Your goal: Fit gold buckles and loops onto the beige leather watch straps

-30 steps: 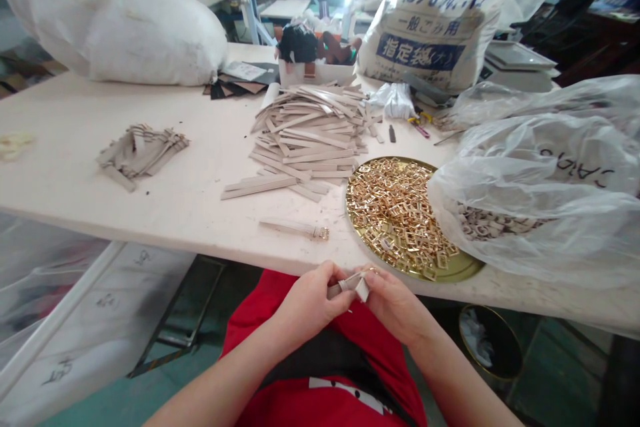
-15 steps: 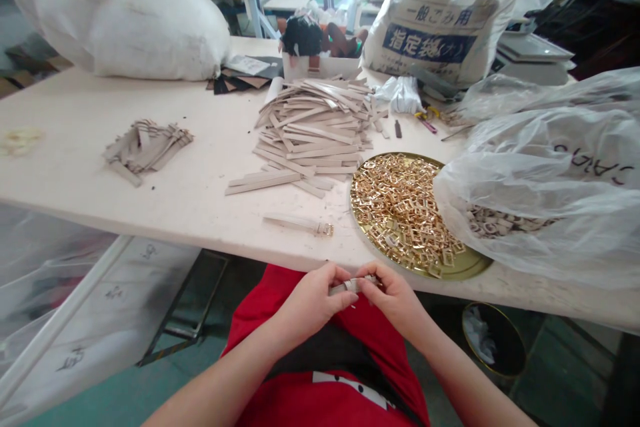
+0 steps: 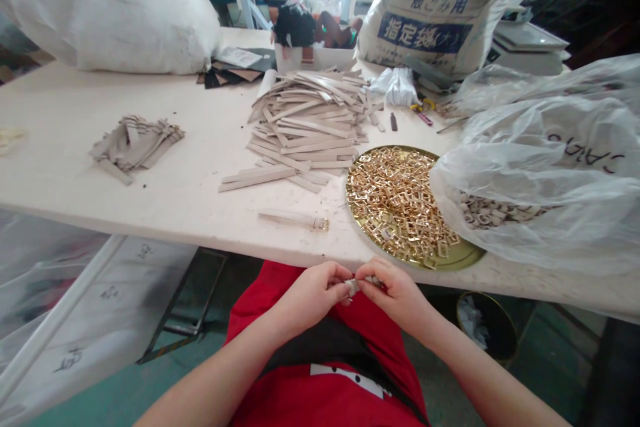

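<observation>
My left hand (image 3: 313, 295) and my right hand (image 3: 397, 297) meet just below the table's near edge, over my red shirt. Both are closed in a pinch on one short beige strap (image 3: 353, 286), mostly hidden by the fingers. A finished strap with a gold buckle (image 3: 295, 221) lies on the table just above my hands. Right of it stands a round gold tray (image 3: 460, 259) heaped with gold buckles (image 3: 397, 203). A big pile of beige straps (image 3: 307, 130) lies behind.
A smaller bundle of straps (image 3: 134, 145) lies at the left. Clear plastic bags (image 3: 540, 180) crowd the right side, one holding small beige loops. A large white sack (image 3: 110, 7), a printed bag (image 3: 430, 20) and a white box (image 3: 310, 57) stand at the back. A round bin (image 3: 487, 327) sits under the table.
My hands have closed together on the strap; its folded end that stuck out a second ago is now tucked between the fingers. The view has dipped slightly.
</observation>
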Tool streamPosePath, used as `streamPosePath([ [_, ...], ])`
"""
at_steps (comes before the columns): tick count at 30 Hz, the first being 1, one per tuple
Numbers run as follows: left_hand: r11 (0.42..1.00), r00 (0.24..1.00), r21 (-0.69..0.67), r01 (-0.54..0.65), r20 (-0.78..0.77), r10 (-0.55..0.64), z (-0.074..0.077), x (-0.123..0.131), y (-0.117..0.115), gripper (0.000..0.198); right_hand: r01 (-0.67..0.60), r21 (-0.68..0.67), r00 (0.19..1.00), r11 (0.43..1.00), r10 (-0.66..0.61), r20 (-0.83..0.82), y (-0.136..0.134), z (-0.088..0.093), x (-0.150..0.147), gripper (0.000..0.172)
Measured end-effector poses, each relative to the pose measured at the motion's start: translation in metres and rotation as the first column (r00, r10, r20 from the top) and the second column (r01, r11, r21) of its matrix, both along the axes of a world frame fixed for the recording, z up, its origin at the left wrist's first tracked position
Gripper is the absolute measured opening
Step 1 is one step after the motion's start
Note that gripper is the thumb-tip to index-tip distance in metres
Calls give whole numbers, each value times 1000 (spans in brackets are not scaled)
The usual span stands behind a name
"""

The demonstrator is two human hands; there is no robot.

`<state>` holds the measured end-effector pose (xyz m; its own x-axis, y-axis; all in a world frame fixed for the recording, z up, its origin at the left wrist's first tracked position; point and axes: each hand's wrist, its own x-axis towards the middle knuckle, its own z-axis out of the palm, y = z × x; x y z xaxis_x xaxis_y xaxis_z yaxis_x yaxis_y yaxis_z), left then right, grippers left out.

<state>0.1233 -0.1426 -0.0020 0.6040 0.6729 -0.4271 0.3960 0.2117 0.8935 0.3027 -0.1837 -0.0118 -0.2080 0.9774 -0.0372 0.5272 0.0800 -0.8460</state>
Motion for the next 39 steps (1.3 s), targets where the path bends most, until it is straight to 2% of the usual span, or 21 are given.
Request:
streamPosePath([
  [4,1000,1000,4,-27,-3,27,1,-1,1,22,72,-17,994,997,-73,-78,-1,-6,-2,9],
  [7,1000,1000,-7,-26,-16,25,-2,0,-1,21,-12,-29,998,999,10,-70,-1,-6,-2,10],
  [10,998,999,64,-19,-44,22,-3,2,-1,20,-59,-44,997,997,57,-46,-2,-6,-1,10],
  [12,994,998,113,5,-63,2,-1,4,0,21,21,-77,997,997,-26,-73,-4,-8,-1,7],
  [15,991,996,119,54,-74,-45,2,5,4,21,150,-253,964,956,-198,-179,-6,-11,-3,5],
  [17,992,995,104,69,-78,-61,1,5,5,21,159,-376,935,913,-261,-240,-7,-14,-4,11],
  [19,995,996,80,67,-59,-62,-2,4,5,22,160,-430,913,889,-299,-278,-7,-16,-6,17],
  [23,999,999,30,22,-30,-21,-8,6,2,23,250,-410,875,877,-386,-291,-7,-20,-15,23],
  [27,988,988,155,4,-150,20,-9,10,0,21,353,-322,870,878,-435,-231,-8,-22,-24,23],
  [32,982,983,186,8,-184,27,-4,8,1,15,170,-368,911,914,-288,-296,-6,-15,-18,18],
  [35,995,995,102,11,-99,-1,-3,2,3,23,176,-405,899,897,-314,-304,-6,-12,-13,17],
  [39,984,998,-170,-55,19,59,-8,-4,8,27,253,-390,882,885,-377,-284,-9,-17,-13,17],
])
